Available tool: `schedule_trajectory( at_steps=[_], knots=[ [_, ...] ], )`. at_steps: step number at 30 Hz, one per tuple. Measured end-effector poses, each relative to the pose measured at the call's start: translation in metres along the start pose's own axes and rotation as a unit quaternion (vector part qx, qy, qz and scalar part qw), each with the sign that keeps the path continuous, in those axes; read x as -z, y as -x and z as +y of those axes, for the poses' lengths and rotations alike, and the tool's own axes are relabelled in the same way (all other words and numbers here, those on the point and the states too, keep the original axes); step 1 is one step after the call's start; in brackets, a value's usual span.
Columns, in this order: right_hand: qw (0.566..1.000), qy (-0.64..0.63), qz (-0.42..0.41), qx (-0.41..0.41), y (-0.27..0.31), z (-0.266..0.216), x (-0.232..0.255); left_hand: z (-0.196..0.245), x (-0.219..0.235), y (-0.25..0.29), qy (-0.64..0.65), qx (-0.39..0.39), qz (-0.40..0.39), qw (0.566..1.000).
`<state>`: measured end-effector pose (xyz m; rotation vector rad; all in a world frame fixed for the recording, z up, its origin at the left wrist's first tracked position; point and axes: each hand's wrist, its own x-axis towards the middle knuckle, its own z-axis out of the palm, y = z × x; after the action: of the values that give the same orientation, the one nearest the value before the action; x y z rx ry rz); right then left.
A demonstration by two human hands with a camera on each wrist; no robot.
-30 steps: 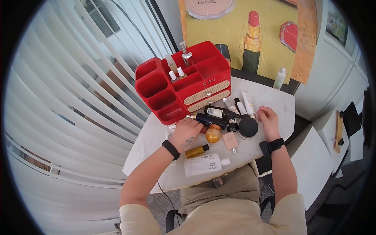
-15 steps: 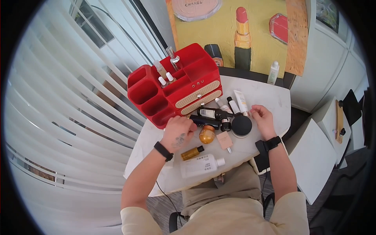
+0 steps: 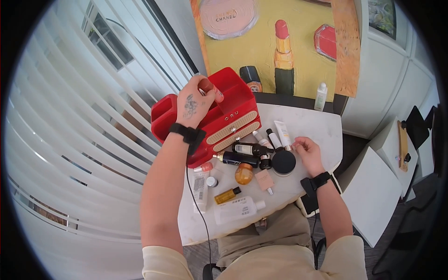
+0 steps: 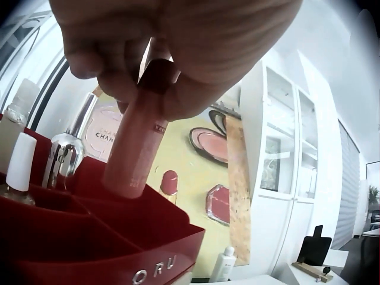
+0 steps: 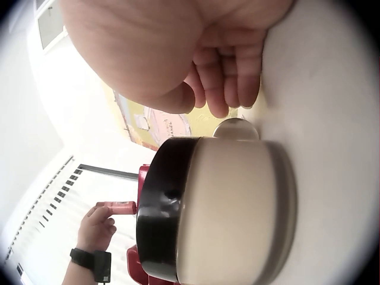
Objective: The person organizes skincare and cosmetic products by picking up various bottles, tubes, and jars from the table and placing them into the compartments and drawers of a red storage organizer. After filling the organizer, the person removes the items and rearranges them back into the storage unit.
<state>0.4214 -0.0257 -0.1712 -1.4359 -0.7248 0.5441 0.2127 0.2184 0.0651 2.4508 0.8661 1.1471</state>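
My left hand (image 3: 193, 101) is raised over the top of the red organizer (image 3: 184, 154). Its fingers pinch a small pink cosmetic tube (image 4: 135, 145) by the darker red end, and the tube tilts above an upper compartment. Beside it in the left wrist view stand a silver-topped bottle (image 4: 66, 148) and a white-capped bottle (image 4: 21, 166). My right hand (image 3: 308, 156) rests at the table's right side with loosely bent fingers, holding nothing. Close by it are a black-lidded jar (image 3: 283, 163) and a white tube (image 3: 283, 133).
Amid the marble-look table (image 3: 317, 126) lie a dark pump bottle (image 3: 239, 159), an amber round bottle (image 3: 243, 174), a gold bottle (image 3: 226, 196), a clear bottle (image 3: 235, 211) and a white tube (image 3: 200, 191). A cable (image 3: 203, 219) hangs by the left arm. A lipstick painting (image 3: 261, 46) stands behind.
My left hand has lifted from the items at the table's left, up and forward over the organizer, bringing the pink tube. A small jar and white tube there are uncovered. My right hand stays by the jar.
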Motion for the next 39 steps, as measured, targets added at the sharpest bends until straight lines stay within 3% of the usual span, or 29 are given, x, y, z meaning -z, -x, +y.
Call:
schedule_trajectory(
  at_steps=[3,5,9,16,21,28,30,33,35,37,39],
  knots=[
    [1.0,-0.014,0.004,0.0,0.0,-0.003,0.001,-0.015,-0.018,-0.014,0.009,-0.01,-0.027,1.0],
    [1.0,-0.022,-0.008,-0.001,0.001,-0.001,0.001,-0.019,-0.024,-0.014,-0.084,-0.049,-0.049,0.994],
    [0.999,-0.033,-0.01,-0.005,0.0,0.001,0.001,-0.024,-0.03,-0.012,-0.136,-0.029,-0.098,0.985],
    [0.999,-0.029,-0.007,-0.01,0.002,-0.003,0.0,-0.025,-0.039,-0.015,-0.209,-0.043,-0.095,0.972],
    [0.999,-0.037,-0.007,-0.006,0.0,0.001,0.0,-0.022,-0.045,-0.018,-0.27,-0.033,-0.072,0.96],
    [1.0,-0.018,-0.009,-0.005,0.002,-0.002,0.0,-0.016,-0.042,-0.012,-0.251,-0.03,-0.062,0.966],
    [1.0,-0.019,-0.009,-0.004,0.001,-0.002,0.001,-0.018,-0.038,-0.005,-0.221,-0.09,0.004,0.971],
    [1.0,-0.005,-0.002,0.002,0.001,-0.001,0.001,-0.017,-0.02,0.006,-0.175,-0.093,0.005,0.98],
    [1.0,-0.007,-0.002,0.002,0.001,-0.002,0.001,-0.022,-0.003,0.018,-0.175,-0.137,0.024,0.975],
    [1.0,0.0,0.003,0.008,0.001,-0.007,0.001,-0.014,0.022,0.04,0.058,0.061,-0.062,0.995],
    [1.0,0.008,0.007,0.015,0.003,-0.006,0.0,-0.004,0.048,0.065,0.187,0.184,-0.06,0.963]
  ],
)
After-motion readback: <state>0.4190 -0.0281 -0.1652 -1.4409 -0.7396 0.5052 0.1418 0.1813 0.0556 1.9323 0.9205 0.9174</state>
